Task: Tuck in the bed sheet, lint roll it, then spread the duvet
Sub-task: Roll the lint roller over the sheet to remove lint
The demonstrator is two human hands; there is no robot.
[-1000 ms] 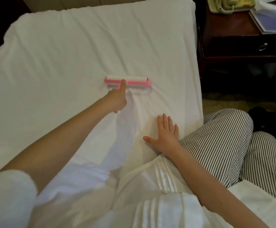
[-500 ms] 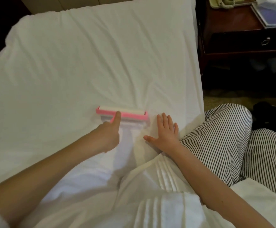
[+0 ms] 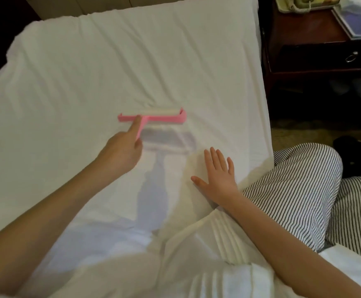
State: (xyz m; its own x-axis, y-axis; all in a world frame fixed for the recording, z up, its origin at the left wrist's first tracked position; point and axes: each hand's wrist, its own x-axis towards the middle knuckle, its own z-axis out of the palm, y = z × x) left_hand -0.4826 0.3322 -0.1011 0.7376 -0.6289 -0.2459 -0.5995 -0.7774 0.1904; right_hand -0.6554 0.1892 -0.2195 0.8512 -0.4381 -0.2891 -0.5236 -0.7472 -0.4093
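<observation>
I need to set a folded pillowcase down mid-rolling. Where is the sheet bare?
Bare: the bed sheet from the lint roller up to the far mattress edge, and its left side. Crowded: the near right, where the left hand holds the roller and the right hand lies flat.

Pink lint roller point(image 3: 153, 117) with white roll lies on wrinkled white bed sheet point(image 3: 111, 61)

Matt white cloth bed sheet point(image 3: 115, 67) softly creased, smooth pink plastic lint roller point(image 3: 153, 118), possibly glossy dark wood nightstand point(image 3: 304, 37)
</observation>
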